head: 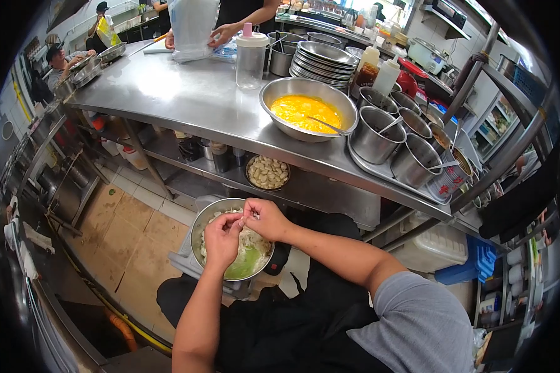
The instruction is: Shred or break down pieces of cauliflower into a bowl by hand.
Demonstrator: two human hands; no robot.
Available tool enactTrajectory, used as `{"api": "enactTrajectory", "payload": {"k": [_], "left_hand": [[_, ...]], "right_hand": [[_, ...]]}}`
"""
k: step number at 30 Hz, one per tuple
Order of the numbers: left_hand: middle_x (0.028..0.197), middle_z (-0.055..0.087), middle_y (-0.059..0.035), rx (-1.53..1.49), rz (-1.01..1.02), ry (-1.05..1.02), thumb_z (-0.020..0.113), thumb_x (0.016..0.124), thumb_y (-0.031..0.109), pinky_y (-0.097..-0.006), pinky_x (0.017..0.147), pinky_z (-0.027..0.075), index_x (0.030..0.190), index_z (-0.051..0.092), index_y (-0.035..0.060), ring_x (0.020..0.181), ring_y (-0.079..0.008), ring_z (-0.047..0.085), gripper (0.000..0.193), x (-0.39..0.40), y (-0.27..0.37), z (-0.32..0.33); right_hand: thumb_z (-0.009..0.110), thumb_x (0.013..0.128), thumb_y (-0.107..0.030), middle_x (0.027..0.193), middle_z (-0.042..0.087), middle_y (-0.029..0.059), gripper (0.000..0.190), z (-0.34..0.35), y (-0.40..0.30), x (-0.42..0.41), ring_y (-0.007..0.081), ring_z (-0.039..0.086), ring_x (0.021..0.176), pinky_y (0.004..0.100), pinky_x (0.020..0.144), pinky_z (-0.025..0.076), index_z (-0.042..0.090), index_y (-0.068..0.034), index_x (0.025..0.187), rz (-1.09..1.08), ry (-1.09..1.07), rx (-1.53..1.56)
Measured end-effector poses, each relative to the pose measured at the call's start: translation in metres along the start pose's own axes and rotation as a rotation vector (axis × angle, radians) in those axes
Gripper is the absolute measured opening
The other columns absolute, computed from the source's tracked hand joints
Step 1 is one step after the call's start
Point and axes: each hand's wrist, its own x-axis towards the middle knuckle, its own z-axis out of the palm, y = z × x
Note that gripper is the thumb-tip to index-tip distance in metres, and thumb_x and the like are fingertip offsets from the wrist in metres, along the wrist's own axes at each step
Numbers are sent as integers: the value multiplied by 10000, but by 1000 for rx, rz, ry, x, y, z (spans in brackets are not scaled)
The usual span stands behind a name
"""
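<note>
My left hand [221, 243] and my right hand [267, 223] meet over a round metal bowl [195, 235] in front of my knees. Their fingertips pinch a small pale piece [242, 220], which looks like a garlic clove; the fingers mostly cover it. Inside the bowl lie whitish cloves and papery skins [260, 242], with a green patch [248, 262] showing at the near side. The bowl rests on a grey plastic support [179, 256]. Just beyond it, on the lower shelf, stands a bowl of peeled garlic cloves [267, 171].
Above the shelf runs a steel table [191, 100]. It carries a steel bowl of beaten egg [303, 112] with a spoon, stacked metal plates [324, 63], a capped plastic bottle [250, 60] and several metal pots [378, 135] on a tray. Across it, another person's hands [224, 35] handle plastic bags.
</note>
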Motion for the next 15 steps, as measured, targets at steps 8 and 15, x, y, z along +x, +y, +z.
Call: {"api": "enactTrajectory", "payload": {"k": [8,15], "left_hand": [[836,673,-171,388,463,153,655,813,-59,-348,670,542,936,718,-9,726,-315,674,147,2,11,2],[832,677,-153,352,416,201,686,816,-22,-329,666,537,917,716,-19,716,-263,680,106,-3,18,9]], "right_hand": [[684,782,-81,698,605,49,127,-2,-17,1,114,574,640,288,609,492,587,-10,825,47,80,-65],[672,793,-76,711,610,95,130,-1,-26,0,152,589,644,311,623,506,584,1,850,53,103,-93]]}}
